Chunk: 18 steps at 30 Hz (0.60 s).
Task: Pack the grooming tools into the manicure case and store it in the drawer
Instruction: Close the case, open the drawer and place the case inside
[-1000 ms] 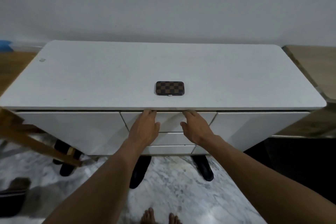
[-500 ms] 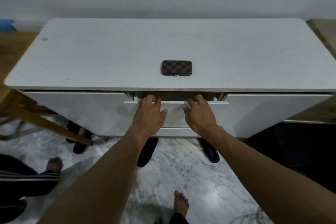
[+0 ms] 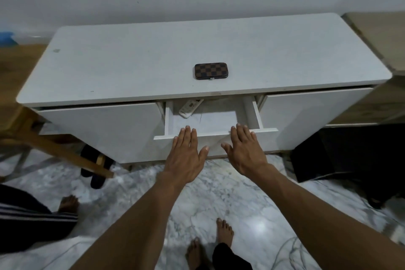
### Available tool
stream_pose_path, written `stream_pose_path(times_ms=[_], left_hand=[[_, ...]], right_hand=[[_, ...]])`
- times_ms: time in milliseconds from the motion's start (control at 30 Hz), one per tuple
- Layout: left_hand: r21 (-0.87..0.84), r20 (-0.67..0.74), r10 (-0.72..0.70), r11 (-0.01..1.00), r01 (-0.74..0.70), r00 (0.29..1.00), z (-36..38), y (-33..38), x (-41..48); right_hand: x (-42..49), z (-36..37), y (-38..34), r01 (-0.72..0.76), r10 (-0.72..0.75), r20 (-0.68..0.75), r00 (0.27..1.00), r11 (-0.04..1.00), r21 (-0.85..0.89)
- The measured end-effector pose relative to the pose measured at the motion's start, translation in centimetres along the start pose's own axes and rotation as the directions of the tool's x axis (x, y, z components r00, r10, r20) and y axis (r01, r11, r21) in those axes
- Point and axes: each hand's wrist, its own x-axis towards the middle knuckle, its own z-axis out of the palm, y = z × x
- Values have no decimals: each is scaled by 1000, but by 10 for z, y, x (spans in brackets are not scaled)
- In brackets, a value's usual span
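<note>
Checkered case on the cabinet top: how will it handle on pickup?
The manicure case looks closed, flat and rigid, so it likely lifts as one piece without flopping. It lies flat with rounded corners: unlikely to roll. Small, so probably light; the covering looks smooth, possibly a little slippery.

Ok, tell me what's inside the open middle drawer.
The drawer holds a white remote control at its back left, partly under the cabinet top. The visible floor is otherwise bare. The rear is hidden beneath the top.

1. The manicure case (image 3: pixel 210 71) lies on the cabinet top (image 3: pixel 131 68), near its front edge.
2. Directly below and in front of it, the middle drawer (image 3: pixel 256 114) stands pulled out.
3. A remote control (image 3: pixel 190 107) lies in the drawer's rear left part.
4. Left hand (image 3: pixel 186 155) and right hand (image 3: pixel 245 151) sit side by side at the drawer front.
</note>
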Motion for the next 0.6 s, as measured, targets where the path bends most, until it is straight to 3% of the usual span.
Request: stream_pose_path(times_ms=[600], left_hand=[[-32, 112, 72, 997, -69, 991, 16, 3, -76]], right_hand=[[-75, 22, -9, -72, 71, 46, 996, 997, 21]])
